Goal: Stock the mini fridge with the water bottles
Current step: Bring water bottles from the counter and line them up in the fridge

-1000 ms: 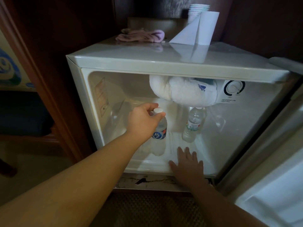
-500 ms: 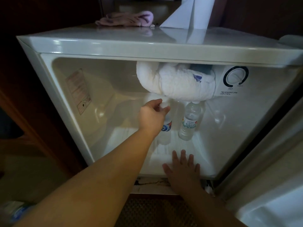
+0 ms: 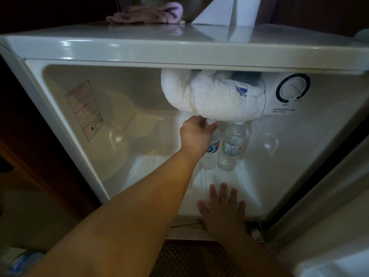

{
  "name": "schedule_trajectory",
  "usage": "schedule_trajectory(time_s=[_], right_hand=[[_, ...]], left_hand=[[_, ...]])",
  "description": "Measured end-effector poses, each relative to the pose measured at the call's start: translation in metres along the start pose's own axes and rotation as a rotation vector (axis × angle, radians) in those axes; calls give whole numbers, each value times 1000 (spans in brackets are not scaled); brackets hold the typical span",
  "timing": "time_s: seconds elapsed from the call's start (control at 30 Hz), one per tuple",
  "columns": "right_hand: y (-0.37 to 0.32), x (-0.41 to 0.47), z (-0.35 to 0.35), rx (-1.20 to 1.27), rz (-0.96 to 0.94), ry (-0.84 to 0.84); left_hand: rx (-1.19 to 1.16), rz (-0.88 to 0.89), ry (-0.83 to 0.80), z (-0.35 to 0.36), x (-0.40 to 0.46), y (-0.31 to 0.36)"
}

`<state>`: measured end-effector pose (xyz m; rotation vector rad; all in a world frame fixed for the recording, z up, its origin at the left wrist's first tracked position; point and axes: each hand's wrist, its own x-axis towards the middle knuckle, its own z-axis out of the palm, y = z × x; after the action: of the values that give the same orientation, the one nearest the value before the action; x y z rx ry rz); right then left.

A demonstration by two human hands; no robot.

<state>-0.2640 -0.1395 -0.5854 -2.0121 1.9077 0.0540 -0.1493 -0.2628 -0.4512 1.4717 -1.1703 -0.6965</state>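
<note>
Dim room: dark wood cabinet panelling (image 3: 30, 136) at left, woven mat (image 3: 191, 258) on the floor below, dark wall (image 3: 309, 15) behind; light falls from above.

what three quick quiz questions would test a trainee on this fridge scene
1. True or false: the left hand grips the top of the blue-labelled clear plastic water bottle.
2. Which stands further right: that one or the green-labelled clear plastic water bottle?
3. Where does the right hand rest: A) white temperature dial B) white fridge floor C) pink cloth?

Key: 1 true; 2 green-labelled; 3 B.
</note>
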Motion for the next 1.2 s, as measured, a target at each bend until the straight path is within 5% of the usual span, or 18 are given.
schedule_trajectory(time_s=[0.73, 0.87, 1.03, 1.2], right_hand=[[0, -4, 1, 15, 4, -76], [0, -8, -6, 14, 1, -83], [-26, -26, -58, 200, 185, -289], [-84, -143, -166, 484, 141, 57]], left_hand=[[190, 54, -157, -8, -34, -20], [217, 17, -174, -38, -60, -21], [322, -71, -254, -124, -112, 3], [223, -202, -108, -203, -166, 100]])
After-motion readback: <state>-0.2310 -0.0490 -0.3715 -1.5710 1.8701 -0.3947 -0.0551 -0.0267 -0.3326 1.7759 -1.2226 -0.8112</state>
